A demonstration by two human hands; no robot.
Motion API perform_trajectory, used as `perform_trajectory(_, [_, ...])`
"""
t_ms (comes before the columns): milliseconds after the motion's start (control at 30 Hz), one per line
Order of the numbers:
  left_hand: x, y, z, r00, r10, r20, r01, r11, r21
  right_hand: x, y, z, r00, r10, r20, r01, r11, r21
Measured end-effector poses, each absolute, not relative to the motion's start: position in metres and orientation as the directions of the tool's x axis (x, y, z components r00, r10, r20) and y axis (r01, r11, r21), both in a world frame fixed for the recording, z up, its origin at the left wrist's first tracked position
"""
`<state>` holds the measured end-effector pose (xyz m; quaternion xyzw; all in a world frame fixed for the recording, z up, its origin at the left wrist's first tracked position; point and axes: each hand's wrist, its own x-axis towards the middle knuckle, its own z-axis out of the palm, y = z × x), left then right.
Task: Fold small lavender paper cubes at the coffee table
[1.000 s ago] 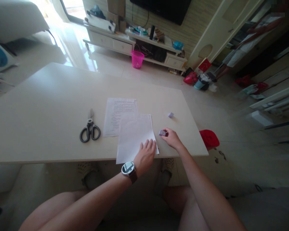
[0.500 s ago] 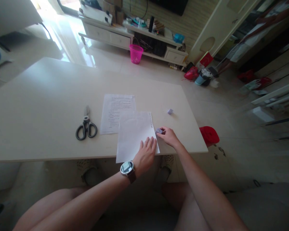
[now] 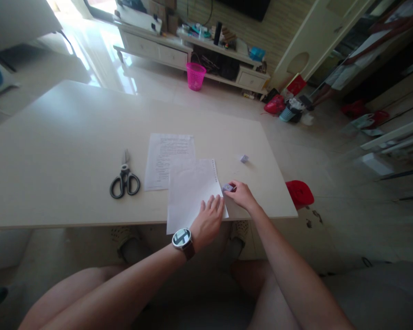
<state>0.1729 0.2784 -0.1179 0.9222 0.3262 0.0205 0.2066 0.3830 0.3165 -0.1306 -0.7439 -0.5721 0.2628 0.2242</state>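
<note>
My left hand lies flat, fingers out, on the lower right part of a blank-looking white sheet of paper. The sheet's lower edge hangs past the table edge, and small dark marks run along its upper right side. My right hand is closed on a small pale purple block right beside the sheet's right edge. A similar small block sits farther back on the table. Partly under the blank sheet is a printed page. Scissors with black handles lie left of the papers, points away from me.
The pale table ends just before my knees and on the right near a red stool. Across the floor stand a pink basket and a low cabinet. Another person stands at the upper right.
Both hands keep almost the same place on the sheet and the block. The view has shifted very slightly.
</note>
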Motion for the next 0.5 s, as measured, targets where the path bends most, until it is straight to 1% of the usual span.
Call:
perform_trajectory(333, [0.1732, 0.2785, -0.1180, 0.809, 0.574, -0.126, 0.572, -0.721, 0.391, 0.3770, 0.3165, -0.1277, 0.184, 0.968, -0.169, 0.707, -0.250, -0.662])
perform_trajectory(500, [0.1720, 0.2761, -0.1237, 0.826, 0.555, -0.097, 0.546, -0.748, 0.378, 0.3802, 0.3155, -0.1311, 0.117, 0.979, -0.169, 0.737, -0.200, -0.646])
